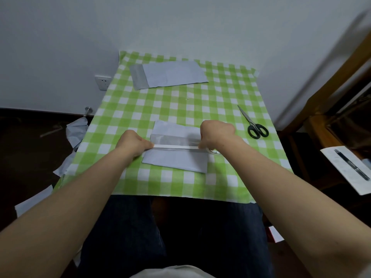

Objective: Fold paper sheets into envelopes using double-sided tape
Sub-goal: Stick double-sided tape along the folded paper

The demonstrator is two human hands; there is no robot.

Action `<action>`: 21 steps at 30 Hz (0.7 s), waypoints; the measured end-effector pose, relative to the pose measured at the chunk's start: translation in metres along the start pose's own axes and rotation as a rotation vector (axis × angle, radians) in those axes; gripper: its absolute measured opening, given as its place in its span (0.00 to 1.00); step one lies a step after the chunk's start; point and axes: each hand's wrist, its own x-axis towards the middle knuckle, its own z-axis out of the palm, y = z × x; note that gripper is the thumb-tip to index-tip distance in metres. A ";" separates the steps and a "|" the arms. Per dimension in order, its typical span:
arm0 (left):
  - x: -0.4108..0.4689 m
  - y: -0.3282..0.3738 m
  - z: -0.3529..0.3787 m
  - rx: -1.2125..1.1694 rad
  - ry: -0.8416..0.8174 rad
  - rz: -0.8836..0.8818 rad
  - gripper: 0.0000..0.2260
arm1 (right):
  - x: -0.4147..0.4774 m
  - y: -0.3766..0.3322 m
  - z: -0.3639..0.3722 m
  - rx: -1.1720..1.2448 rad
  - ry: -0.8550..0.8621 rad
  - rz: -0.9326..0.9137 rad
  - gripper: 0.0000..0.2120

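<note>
Envelope point(168, 74), 12 o'clock: finished. Folded sheet point(174, 161), centre: tape strip point(176, 147) stretched across, left hand point(133, 142) and right hand point(215, 133) pinching ends; cutting, sealing pending.

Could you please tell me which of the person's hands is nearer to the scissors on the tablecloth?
The right hand: it is just beside the scissors, apart from them. The left hand, pinching the tape, is farther off across the folded paper.

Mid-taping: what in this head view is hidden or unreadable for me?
1. Tape roll: head view, mostly covered by the right hand; remaining tape unknowable.
2. Tape strip: head view, unclear whether it already touches the folded sheet.
3. Printed paper, far right: cut off by the frame edge, print too small.
</note>
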 end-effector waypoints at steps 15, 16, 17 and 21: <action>-0.001 0.000 0.001 0.014 0.005 0.004 0.11 | 0.005 -0.007 0.008 -0.092 0.061 0.012 0.15; -0.002 0.001 0.001 0.015 0.006 0.003 0.11 | 0.005 -0.007 0.008 -0.096 0.061 0.012 0.15; -0.003 0.001 0.000 0.015 0.006 0.002 0.11 | 0.005 -0.008 0.008 -0.100 0.060 0.012 0.15; -0.003 0.002 0.000 0.018 0.013 0.003 0.10 | 0.005 -0.010 0.007 -0.110 0.044 0.015 0.15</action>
